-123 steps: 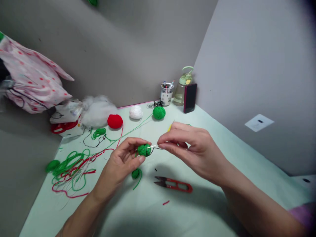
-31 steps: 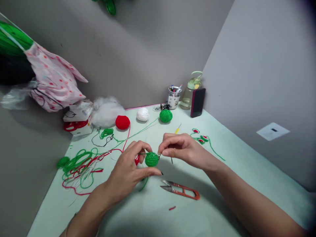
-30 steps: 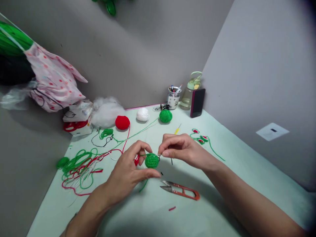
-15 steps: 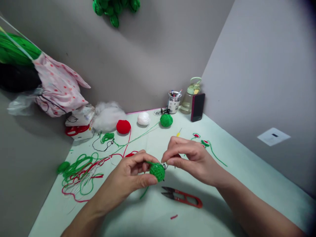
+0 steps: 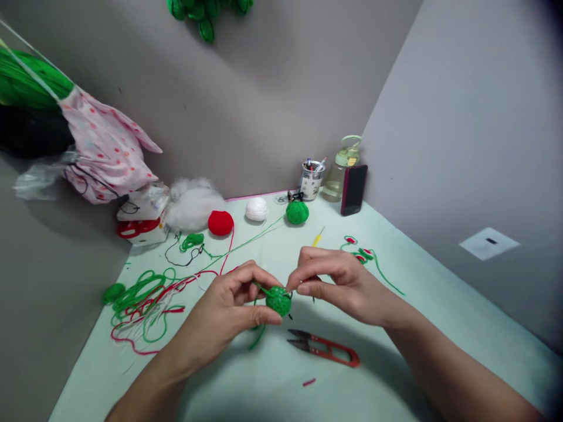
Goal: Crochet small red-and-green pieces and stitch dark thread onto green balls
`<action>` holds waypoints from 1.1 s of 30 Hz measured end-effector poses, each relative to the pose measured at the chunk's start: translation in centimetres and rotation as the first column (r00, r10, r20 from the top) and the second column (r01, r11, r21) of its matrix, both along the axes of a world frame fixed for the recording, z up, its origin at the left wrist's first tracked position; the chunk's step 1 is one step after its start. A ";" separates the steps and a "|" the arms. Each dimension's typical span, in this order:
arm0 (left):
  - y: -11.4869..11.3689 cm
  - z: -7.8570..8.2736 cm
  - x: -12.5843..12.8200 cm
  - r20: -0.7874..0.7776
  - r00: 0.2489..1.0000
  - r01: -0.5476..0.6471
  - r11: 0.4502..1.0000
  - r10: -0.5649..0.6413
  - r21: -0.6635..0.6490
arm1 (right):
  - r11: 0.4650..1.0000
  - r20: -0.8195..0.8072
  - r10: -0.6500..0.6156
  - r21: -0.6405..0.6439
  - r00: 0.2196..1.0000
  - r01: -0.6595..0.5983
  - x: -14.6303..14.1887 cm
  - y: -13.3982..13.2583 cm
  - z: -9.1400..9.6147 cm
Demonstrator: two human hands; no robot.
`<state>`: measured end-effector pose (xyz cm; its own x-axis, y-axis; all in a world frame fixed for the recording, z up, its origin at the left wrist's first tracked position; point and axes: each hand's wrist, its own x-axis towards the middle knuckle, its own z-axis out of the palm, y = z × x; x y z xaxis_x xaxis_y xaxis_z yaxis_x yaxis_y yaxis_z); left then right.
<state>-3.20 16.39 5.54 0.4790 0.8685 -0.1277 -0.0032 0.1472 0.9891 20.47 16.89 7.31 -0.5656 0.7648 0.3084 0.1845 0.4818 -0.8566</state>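
My left hand point(image 5: 237, 302) is closed round a small green crocheted ball point(image 5: 278, 301), thumb below and fingers behind. A green yarn tail point(image 5: 258, 339) hangs under it. My right hand point(image 5: 336, 284) pinches a thin, light-coloured needle point(image 5: 288, 292) whose tip meets the ball's upper right side. Bits of dark thread point(image 5: 290, 317) show beside the ball; where they run is hard to see. Red-handled thread snips point(image 5: 328, 348) lie on the table just below the hands, with a short red yarn scrap point(image 5: 309, 382) nearer me.
Tangled green, red and white yarn point(image 5: 147, 305) spreads at left. Along the back are white stuffing point(image 5: 193, 205), a red yarn ball point(image 5: 220, 223), a white one point(image 5: 256, 208), a green one point(image 5: 297, 212), a pen cup point(image 5: 311, 180), a bottle point(image 5: 336, 179) and a phone point(image 5: 354, 190).
My right fingertips and the needle have come slightly closer to the green ball, which has turned and risen a little in my left hand. The view has shifted slightly.
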 end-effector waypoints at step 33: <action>-0.8 0.1 1.2 -0.085 0.976 -0.182 0.965 0.201 0.191 | 0.849 0.255 -0.292 0.513 0.922 0.127 -2.1 -3.5 0.2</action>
